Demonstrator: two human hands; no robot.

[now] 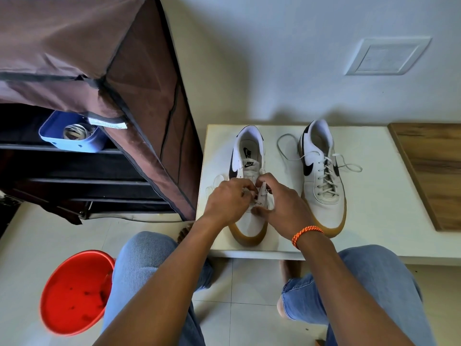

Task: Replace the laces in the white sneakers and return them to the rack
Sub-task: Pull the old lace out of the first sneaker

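Working the near sneaker (249, 171) on the white bench (374, 196): my left hand (225, 201) and right hand (279, 203) both have fingers curled, pinching its lace (260, 193). Second sneaker (321, 181) sits just beside it, already laced.

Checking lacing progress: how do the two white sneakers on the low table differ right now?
The right sneaker is laced up its eyelets, loose ends trailing on the table; the left sneaker shows bare upper eyelets. The left hand and right hand work a lace at the left sneaker; nothing touches the right sneaker. Both are white with black swooshes and gum soles, toes toward the person.
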